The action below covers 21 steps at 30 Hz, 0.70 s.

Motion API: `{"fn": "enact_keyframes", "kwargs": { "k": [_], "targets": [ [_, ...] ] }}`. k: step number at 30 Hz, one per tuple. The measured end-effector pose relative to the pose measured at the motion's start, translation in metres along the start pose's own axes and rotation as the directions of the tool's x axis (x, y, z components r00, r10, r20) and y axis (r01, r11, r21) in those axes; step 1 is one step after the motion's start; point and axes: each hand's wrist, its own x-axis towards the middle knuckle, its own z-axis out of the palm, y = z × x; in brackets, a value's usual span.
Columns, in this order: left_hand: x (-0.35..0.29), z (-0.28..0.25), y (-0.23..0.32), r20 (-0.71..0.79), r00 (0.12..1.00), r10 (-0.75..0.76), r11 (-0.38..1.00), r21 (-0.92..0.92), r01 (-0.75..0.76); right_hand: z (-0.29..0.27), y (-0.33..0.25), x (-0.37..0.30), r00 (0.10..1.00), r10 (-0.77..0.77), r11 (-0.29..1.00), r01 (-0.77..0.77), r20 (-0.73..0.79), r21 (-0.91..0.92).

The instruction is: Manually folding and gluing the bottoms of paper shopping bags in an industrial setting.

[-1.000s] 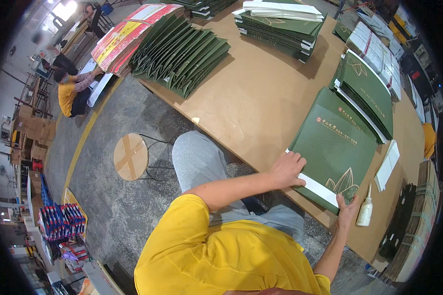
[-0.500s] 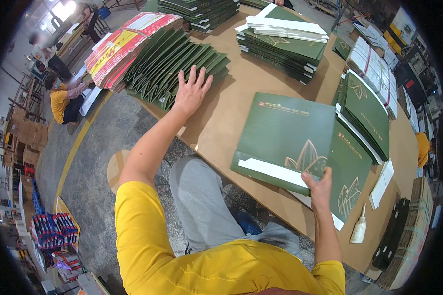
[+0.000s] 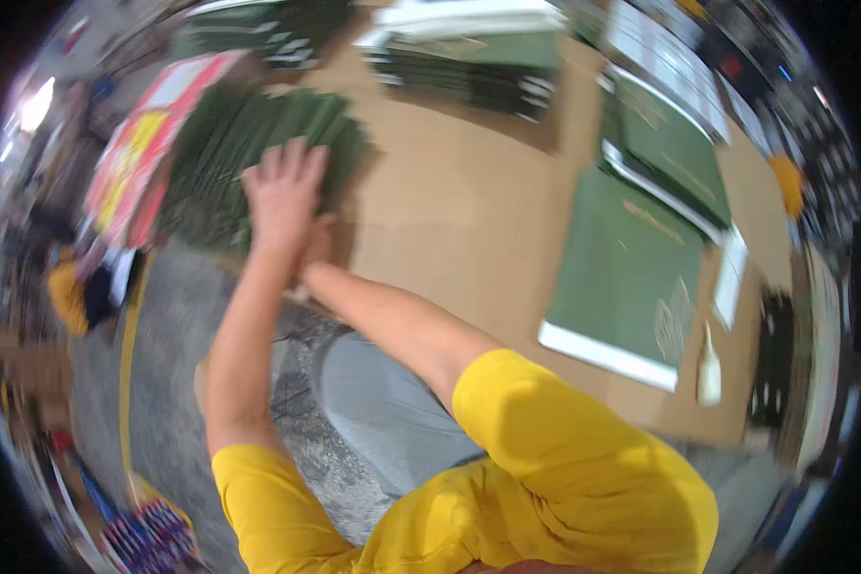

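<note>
Swung to the upper left, the right hand — half hidden, grip unclear — sits just below the left hand, fingers spread (unclenched) over the green folders, whose row runs left to the red bundle.

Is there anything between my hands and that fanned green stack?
Nothing visible blocks your left hand, which is right at the fanned stack, fingers spread. Your left wrist partly hides your right hand, low by the stack's near end; it's too blurred to tell whether that one touches it.
</note>
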Motion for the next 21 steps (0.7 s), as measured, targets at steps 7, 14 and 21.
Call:
{"fn": "enact_keyframes", "kwargs": {
  "k": [7, 14, 21],
  "targets": [
    [-0.042, 0.005, -0.005, 0.142, 0.984, -0.109, 0.994, 0.039, 0.105, -0.188, -0.112, -0.127, 0.936, 0.158, 0.815, 0.057, 0.314, -0.577],
    [-0.01, -0.027, 0.157, -0.111, 0.979, 0.17, 0.644, -0.739, -0.196, -0.471, -0.179, -0.247, 0.779, -0.583, 0.315, -0.045, -0.231, -0.948],
    [0.115, 0.014, 0.294, -0.112, 0.967, 0.23, 0.524, -0.823, -0.22, -0.52, -0.142, -0.268, 0.686, -0.722, 0.029, -0.096, -0.088, -0.995]
  ]
}}
